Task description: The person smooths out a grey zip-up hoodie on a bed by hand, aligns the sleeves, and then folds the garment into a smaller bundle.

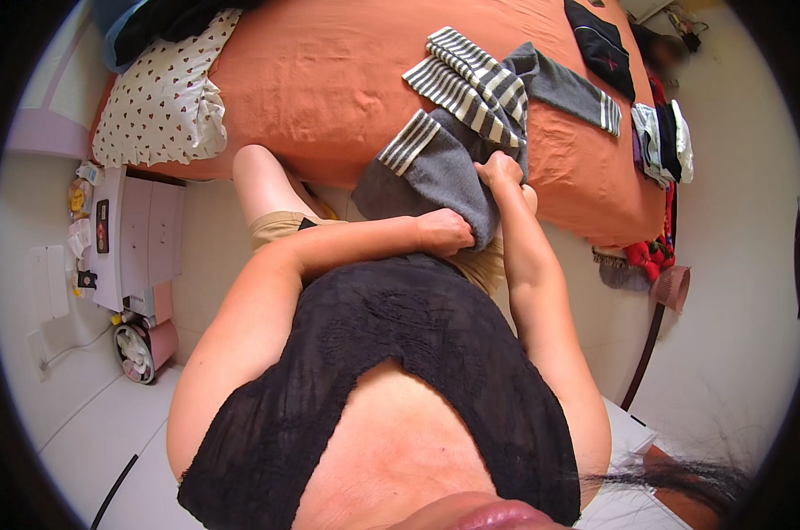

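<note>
A grey knit sweater (447,173) with cream-and-dark striped parts is bunched at the edge of the bed and hangs down toward my lap. One grey sleeve with a striped cuff (610,114) stretches to the right over the bedsheet. Another striped cuff (410,142) lies folded on the near left part. My left hand (445,232) is closed on the sweater's lower edge, close to my waist. Farther forward, my right hand (501,169) grips the grey fabric beside the striped section (479,86). The fingertips of both hands are partly hidden.
An orange bedsheet (307,86) covers the bed ahead. At left are a heart-print pillow (168,99), a white cabinet (151,228) and a pink bin (162,343). A black garment (598,50) lies at far right, with several folded clothes (658,142) by the bed's right edge.
</note>
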The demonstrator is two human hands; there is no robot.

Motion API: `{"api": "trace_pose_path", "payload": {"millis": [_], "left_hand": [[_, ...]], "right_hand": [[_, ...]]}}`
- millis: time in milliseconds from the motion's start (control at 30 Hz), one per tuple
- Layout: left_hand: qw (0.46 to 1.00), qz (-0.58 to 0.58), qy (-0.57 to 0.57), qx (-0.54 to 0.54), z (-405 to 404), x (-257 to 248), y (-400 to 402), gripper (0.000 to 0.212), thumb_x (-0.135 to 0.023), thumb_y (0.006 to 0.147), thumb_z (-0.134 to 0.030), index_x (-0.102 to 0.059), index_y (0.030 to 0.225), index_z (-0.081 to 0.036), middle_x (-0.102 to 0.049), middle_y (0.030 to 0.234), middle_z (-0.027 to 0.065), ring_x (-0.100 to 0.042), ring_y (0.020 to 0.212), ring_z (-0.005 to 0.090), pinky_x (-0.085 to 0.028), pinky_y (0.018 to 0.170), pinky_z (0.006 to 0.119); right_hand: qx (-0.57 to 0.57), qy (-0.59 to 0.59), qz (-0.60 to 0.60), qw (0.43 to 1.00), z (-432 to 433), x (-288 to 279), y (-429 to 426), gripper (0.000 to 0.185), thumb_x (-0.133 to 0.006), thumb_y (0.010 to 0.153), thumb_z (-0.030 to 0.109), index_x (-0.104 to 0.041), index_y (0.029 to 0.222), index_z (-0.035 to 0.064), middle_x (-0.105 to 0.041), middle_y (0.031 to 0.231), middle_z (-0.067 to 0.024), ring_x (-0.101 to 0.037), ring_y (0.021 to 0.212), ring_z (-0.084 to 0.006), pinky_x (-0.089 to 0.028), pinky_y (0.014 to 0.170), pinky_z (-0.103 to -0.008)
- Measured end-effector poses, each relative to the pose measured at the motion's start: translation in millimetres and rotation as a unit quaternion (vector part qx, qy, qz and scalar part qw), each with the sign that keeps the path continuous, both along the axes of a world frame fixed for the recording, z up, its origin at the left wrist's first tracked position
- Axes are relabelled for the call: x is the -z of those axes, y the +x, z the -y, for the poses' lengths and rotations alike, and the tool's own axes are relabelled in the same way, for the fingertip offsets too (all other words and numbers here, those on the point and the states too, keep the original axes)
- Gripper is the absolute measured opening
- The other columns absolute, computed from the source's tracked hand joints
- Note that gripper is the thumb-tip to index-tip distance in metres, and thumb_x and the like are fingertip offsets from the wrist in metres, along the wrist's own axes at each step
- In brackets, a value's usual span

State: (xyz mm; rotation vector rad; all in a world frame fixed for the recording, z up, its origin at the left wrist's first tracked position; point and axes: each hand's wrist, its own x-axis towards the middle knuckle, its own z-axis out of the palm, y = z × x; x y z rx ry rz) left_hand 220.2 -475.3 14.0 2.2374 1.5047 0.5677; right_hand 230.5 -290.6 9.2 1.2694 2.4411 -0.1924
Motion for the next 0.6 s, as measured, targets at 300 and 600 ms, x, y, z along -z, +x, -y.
{"api": "trace_pose_path", "payload": {"millis": [300, 600], "left_hand": [[0.999, -0.035, -0.006, 0.010, -1, -1, 6, 0.010, -0.053, 0.066, -0.015, -0.059, 0.071, -0.008, -0.061, 0.073, 0.0101, -0.060, 0.074, 0.0289, -0.048, 0.067, 0.040], [0.999, -0.049, -0.016, -0.003, 11, -6, 4, 0.009, -0.053, 0.067, -0.014, -0.059, 0.072, -0.008, -0.062, 0.075, 0.0111, -0.061, 0.077, 0.0288, -0.048, 0.070, 0.040]], "right_hand": [[0.046, -0.014, -0.005, 0.999, 8, 13, -14, 0.063, -0.059, 0.071, 0.053, -0.062, 0.104, -0.0002, -0.059, 0.110, -0.0194, -0.056, 0.105, -0.0314, -0.046, 0.087, -0.0396], [0.094, -0.035, -0.202, 0.974, 0, 27, -13, 0.039, -0.054, 0.070, 0.026, -0.064, 0.095, -0.0024, -0.061, 0.103, -0.0223, -0.058, 0.097, -0.0353, -0.045, 0.084, -0.0392]]}}
